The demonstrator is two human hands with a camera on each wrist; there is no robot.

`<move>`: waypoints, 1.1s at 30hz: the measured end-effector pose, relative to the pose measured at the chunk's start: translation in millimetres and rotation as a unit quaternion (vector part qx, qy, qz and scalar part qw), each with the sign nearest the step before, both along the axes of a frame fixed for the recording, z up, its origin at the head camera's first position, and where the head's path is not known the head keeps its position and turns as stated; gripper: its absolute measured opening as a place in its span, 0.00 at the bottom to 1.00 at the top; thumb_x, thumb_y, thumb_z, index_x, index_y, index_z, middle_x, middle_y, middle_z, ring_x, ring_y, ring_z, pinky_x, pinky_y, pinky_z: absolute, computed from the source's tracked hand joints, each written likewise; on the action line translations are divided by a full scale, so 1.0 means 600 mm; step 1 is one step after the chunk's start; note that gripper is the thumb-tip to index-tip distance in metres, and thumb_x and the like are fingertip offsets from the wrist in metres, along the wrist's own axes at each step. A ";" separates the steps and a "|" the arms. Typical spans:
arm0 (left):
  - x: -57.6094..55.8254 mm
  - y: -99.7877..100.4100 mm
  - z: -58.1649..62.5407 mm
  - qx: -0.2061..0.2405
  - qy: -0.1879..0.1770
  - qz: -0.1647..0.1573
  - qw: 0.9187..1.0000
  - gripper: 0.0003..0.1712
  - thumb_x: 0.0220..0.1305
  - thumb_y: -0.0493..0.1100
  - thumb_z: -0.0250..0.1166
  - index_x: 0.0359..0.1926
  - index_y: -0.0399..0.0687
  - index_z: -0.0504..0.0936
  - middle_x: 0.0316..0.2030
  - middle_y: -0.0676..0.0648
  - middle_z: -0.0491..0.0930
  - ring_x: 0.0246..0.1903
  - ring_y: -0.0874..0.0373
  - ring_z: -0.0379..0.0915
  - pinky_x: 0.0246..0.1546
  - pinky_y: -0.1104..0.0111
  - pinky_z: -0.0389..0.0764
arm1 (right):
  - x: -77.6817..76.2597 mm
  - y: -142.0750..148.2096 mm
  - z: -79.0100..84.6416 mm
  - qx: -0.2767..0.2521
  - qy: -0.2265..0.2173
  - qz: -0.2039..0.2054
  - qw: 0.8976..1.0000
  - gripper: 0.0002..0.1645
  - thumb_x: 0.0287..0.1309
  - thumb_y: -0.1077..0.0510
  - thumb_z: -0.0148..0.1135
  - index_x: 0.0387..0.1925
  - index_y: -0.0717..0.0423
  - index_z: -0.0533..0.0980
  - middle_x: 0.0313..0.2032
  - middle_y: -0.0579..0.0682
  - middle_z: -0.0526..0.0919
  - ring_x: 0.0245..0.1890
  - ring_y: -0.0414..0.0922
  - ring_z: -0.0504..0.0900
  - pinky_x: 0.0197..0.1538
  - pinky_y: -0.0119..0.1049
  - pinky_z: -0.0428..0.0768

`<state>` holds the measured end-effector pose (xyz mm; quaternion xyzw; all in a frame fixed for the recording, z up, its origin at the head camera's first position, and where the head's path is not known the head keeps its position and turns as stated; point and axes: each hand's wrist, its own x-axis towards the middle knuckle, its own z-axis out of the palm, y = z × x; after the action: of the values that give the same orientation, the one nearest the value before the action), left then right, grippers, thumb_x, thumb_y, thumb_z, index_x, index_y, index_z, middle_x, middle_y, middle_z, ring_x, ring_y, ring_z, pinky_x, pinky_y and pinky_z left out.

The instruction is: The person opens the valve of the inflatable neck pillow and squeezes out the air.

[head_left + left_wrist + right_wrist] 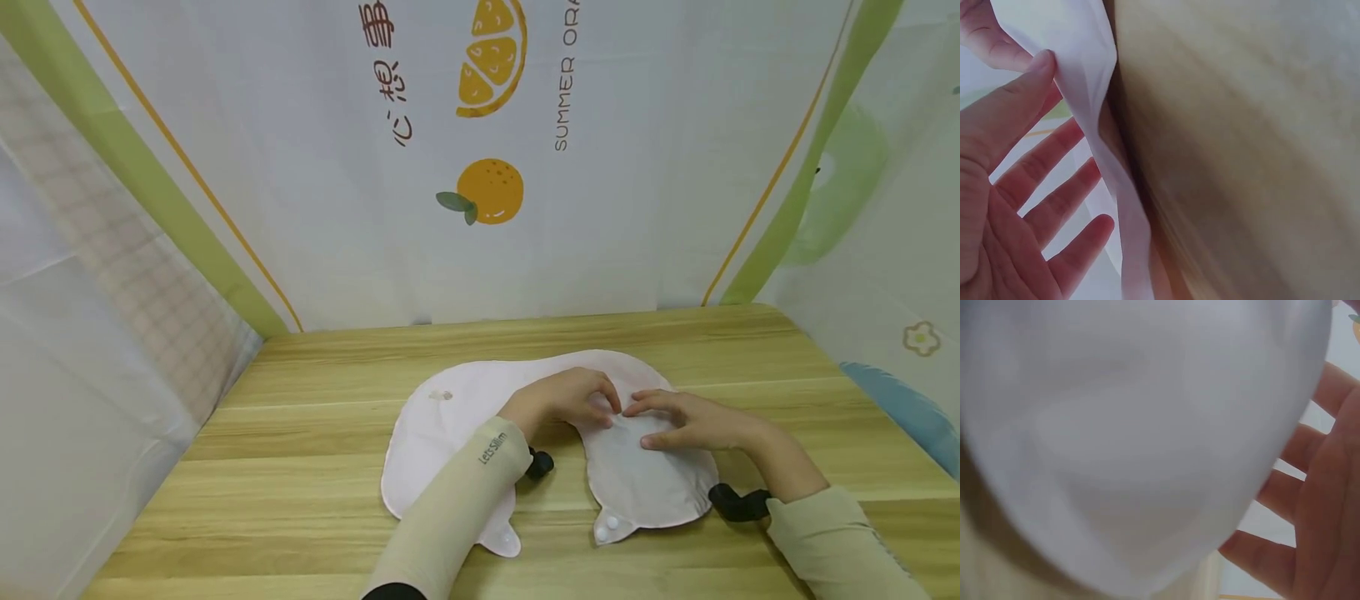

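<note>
A pale pink, U-shaped cloth piece [442,433] lies on the wooden table, its two arms toward the near edge. Each arm ends in a small tab; white snaps show on the right tab [606,527]. My left hand [566,396] pinches the cloth at the inner edge of the right arm, thumb on one side in the left wrist view, the other fingers spread loosely. Close beside it, my right hand [693,421] touches the right arm with fingers extended, thumb apart from the forefinger. In the right wrist view, the cloth [1147,444] hides the fingertips.
The wooden table [300,467] runs up to a white hanging cloth [322,208] printed with oranges. More printed cloth [900,275] hangs along the right side. Black wrist mounts [738,504] sit at my wrists, beside the pink cloth.
</note>
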<state>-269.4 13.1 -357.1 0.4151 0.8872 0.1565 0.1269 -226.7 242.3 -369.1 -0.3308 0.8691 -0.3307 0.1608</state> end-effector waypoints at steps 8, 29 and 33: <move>-0.002 -0.002 -0.001 -0.004 0.002 0.000 1.000 0.13 0.56 0.45 0.66 0.44 0.56 0.82 0.47 0.58 0.78 0.49 0.65 0.70 0.53 0.80 0.67 | -0.004 0.005 -0.002 0.002 -0.033 0.004 0.999 0.26 0.57 0.48 0.60 0.57 0.48 0.71 0.67 0.66 0.56 0.67 0.68 0.50 0.59 0.67 0.57; -0.005 -0.004 -0.009 -0.021 0.007 -0.003 1.000 0.13 0.56 0.43 0.66 0.44 0.55 0.83 0.48 0.57 0.77 0.48 0.64 0.71 0.52 0.79 0.68 | -0.005 0.005 -0.006 0.010 -0.057 -0.007 0.998 0.26 0.58 0.47 0.59 0.58 0.47 0.71 0.70 0.64 0.49 0.68 0.68 0.41 0.61 0.71 0.47; -0.008 -0.005 -0.010 -0.031 0.018 -0.006 0.999 0.14 0.56 0.43 0.66 0.45 0.56 0.82 0.51 0.56 0.76 0.51 0.64 0.70 0.55 0.78 0.67 | -0.004 0.004 -0.003 0.008 -0.064 -0.012 0.998 0.26 0.58 0.47 0.59 0.58 0.47 0.71 0.70 0.65 0.48 0.68 0.68 0.38 0.60 0.73 0.43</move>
<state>-273.9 10.3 -363.0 0.4193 0.8912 0.1202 0.1245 -229.3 244.4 -371.1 -0.2970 0.8635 -0.3466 0.2146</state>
